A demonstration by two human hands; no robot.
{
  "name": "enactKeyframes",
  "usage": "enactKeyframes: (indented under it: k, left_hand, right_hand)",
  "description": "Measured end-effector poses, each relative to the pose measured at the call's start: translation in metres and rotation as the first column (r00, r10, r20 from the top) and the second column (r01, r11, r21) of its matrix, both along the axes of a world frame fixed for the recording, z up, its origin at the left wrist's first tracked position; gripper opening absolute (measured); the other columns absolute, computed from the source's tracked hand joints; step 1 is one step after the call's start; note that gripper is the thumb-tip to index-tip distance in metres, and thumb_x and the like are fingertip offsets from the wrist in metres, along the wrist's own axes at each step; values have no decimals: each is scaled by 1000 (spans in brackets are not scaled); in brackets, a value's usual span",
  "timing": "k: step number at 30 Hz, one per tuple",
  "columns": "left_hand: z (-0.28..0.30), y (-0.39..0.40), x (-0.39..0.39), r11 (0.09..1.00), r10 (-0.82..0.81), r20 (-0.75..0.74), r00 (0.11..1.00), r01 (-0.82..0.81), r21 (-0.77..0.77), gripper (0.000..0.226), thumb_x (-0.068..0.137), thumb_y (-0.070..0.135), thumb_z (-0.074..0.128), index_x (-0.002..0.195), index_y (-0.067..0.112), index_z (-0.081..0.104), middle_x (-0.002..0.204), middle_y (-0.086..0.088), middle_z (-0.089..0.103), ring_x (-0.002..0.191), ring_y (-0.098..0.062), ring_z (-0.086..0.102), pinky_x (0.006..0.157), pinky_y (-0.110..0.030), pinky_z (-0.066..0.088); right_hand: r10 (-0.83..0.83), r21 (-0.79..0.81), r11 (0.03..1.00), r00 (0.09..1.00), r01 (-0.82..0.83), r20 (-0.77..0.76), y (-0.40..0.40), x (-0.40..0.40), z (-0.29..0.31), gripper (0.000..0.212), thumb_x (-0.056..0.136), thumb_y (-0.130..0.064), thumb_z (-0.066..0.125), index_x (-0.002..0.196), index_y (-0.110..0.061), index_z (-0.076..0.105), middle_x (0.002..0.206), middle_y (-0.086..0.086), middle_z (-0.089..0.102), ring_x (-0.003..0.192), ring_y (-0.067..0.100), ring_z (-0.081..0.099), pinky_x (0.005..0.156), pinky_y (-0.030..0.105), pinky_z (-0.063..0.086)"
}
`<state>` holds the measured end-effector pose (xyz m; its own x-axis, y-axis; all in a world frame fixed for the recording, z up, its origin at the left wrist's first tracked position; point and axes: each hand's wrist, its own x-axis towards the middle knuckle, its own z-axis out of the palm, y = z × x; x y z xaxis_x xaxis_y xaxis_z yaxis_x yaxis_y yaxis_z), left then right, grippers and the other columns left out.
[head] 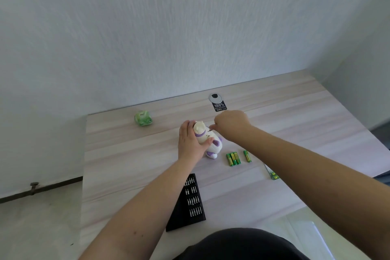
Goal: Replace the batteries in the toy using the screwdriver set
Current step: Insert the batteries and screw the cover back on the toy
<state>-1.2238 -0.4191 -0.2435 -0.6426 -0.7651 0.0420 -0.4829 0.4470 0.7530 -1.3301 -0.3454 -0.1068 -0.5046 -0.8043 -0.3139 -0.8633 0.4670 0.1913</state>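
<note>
Nearest the camera: black bit case (191,202) of the screwdriver set lies open on the table (130,175), rows of bits showing, left forearm passing over its near-left corner. Right of that at the table's right edge, a green battery pack (274,176), partly cut by the right forearm. Further in, loose green batteries: a group of three (233,158) touching side by side, one single (247,156) just beside them, all lying with long axes running roughly away from the person. Toy (207,140), white with purple trim, sits mid-table just left of the batteries. Left hand (191,143) wraps it from the left side, fingers behind, thumb curled across the front, so it's clamped steady. Right hand (231,123) is just beyond-right of the toy, fingers closed pinching a thin screwdriver (211,127); tool too small to read clearly, but its tip points left-down toward the toy's upper body. Key relation: toy lies left and slightly nearer than the right fingertips, driver axis slanting in from the right, right hand doing the driving. Looks like the cover screw is being worked, can't tell if it's seated. Far side: green round object (143,119) well left, cable grommet (215,98) with black tag (219,106) near the wall
</note>
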Motion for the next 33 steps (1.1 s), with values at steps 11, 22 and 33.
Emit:
enactKeyframes:
  k: [11, 22, 33]
  left_hand:
    - [14, -3, 0, 981, -73, 142, 987, 45, 191, 118, 47, 72, 50, 149, 22, 18, 161, 1, 2, 147, -11, -12, 121, -33, 4]
    - [47, 24, 49, 990, 28, -241, 970, -60, -129, 57, 89, 37, 45, 142, 15, 42, 145, 0, 41, 134, -3, 30, 111, -12, 20]
    - [84, 83, 58, 926, 222, -264, 938, -119, 358, 9, 93, 31, 61, 91, 30, 70, 95, 6, 71, 90, -11, 67, 79, -27, 52]
  right_hand:
    - [-131, -74, 493, 158, 867, 979, 61, 36, -12, 23, 99, -16, 46, 95, -20, 68, 84, 3, 65, 72, 8, 59, 73, 27, 46]
    - [76, 230, 374, -277, 898, 958, 84, 56, -26, 20, 97, -22, 57, 113, -12, 64, 96, -3, 73, 86, 10, 67, 82, 27, 50]
    - [89, 149, 567, -240, 810, 967, 96, 55, -37, 17, 92, -23, 63, 106, -16, 69, 104, 2, 74, 98, 14, 65, 92, 34, 49]
